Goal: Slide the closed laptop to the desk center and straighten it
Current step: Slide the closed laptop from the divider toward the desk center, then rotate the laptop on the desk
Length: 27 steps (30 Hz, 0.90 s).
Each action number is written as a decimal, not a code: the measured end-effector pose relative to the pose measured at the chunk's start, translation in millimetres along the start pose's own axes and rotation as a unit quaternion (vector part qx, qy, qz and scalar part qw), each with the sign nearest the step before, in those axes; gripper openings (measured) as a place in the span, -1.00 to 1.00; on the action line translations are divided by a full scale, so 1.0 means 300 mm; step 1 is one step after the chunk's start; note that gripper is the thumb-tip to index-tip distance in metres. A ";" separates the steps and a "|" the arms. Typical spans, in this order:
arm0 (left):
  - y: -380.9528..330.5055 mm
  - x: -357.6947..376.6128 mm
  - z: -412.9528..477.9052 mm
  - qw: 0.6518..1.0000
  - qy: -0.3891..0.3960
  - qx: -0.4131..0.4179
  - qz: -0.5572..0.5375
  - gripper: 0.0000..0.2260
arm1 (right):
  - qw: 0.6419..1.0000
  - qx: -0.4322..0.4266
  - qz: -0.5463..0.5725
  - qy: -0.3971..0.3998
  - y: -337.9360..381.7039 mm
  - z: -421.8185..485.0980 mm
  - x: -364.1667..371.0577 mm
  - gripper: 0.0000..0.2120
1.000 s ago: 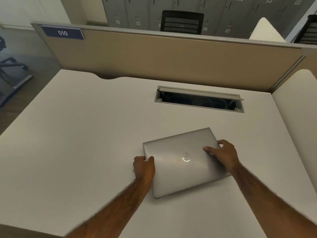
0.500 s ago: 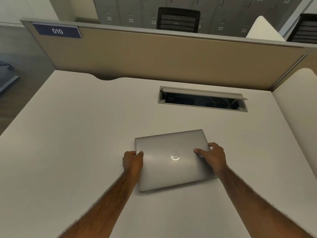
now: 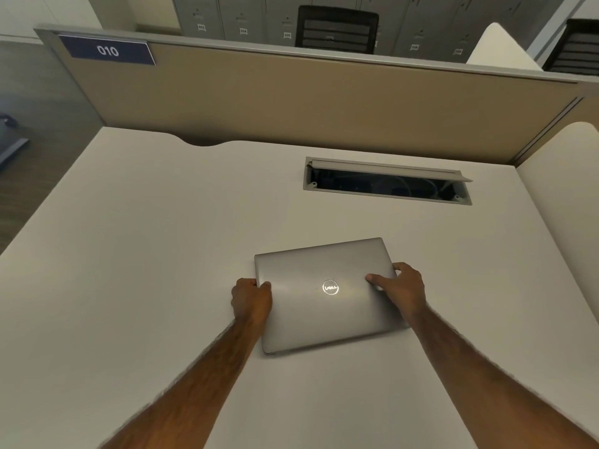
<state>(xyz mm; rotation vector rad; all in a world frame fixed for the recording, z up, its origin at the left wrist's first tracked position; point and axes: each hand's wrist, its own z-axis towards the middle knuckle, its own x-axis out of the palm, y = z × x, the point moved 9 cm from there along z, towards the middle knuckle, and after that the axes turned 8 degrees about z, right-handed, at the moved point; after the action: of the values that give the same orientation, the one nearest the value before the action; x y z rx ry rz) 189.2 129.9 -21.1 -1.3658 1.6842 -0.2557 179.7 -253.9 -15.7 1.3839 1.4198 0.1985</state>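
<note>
A closed silver laptop (image 3: 324,306) with a round logo on its lid lies flat on the white desk (image 3: 146,254), a little right of the middle. Its far edge still tilts slightly, higher on the right. My left hand (image 3: 251,298) grips the laptop's left edge, thumb on the lid. My right hand (image 3: 400,288) holds the right edge, thumb pressed on the lid and fingers curled around the side.
An open cable tray (image 3: 385,184) is sunk into the desk behind the laptop. A tan partition (image 3: 308,102) with a "010" label (image 3: 107,50) runs along the back. A second desk (image 3: 564,196) adjoins on the right. Chairs and lockers stand beyond the partition.
Both hands have slid the laptop to the left and turned it closer to square with the desk. The grip on both edges is the same.
</note>
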 end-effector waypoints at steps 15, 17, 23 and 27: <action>0.019 -0.018 -0.012 0.996 0.014 0.004 0.091 -0.73 | 0.998 -0.003 -0.056 0.025 0.000 -0.010 0.031 -0.48; 0.017 -0.018 -0.011 0.996 0.012 0.005 0.089 -0.73 | 0.998 -0.001 -0.048 0.029 -0.006 -0.010 0.026 -0.51; 0.000 -0.008 -0.027 0.997 0.003 0.002 0.072 -0.71 | 1.000 0.000 -0.013 0.013 0.005 -0.003 0.001 -0.55; 0.011 -0.011 -0.029 1.000 -0.006 -0.005 0.024 -0.69 | 1.000 -0.003 -0.001 0.015 0.015 0.016 0.005 -0.54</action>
<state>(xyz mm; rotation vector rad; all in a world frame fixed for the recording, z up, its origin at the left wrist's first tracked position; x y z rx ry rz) 180.3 130.6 -16.8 -1.3305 1.7068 -0.2117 186.6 -253.9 -15.1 1.3792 1.4456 0.2228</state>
